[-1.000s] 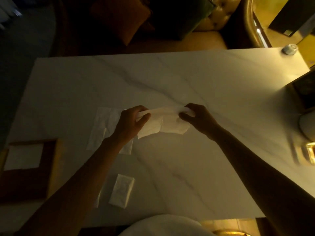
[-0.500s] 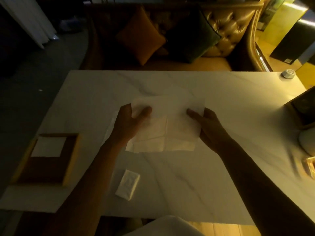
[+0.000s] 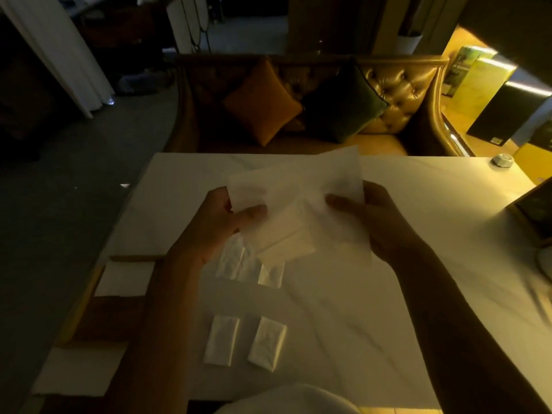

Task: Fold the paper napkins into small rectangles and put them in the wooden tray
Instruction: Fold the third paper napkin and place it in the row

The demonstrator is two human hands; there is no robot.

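Note:
A thin white paper napkin point(image 3: 301, 201) hangs spread out above the marble table point(image 3: 418, 204), partly unfolded and creased. My left hand point(image 3: 221, 222) pinches its left edge and my right hand point(image 3: 370, 216) pinches its right edge. Below it more white napkin paper point(image 3: 248, 264) lies flat on the table. The wooden tray point(image 3: 98, 321) sits at the table's left edge, partly behind my left forearm, with a white folded napkin point(image 3: 125, 279) in its far end. Two small folded white packets point(image 3: 222, 339) point(image 3: 267, 343) lie near the front edge.
A leather sofa point(image 3: 397, 94) with an orange cushion point(image 3: 263, 103) and a dark green one point(image 3: 343, 103) stands behind the table. A small round white object point(image 3: 501, 160) sits at the far right corner. A dark framed item point(image 3: 534, 213) is at the right edge.
Both hands have lifted the napkin higher off the table and opened it wider. The camera has tilted up, showing the sofa and the room behind.

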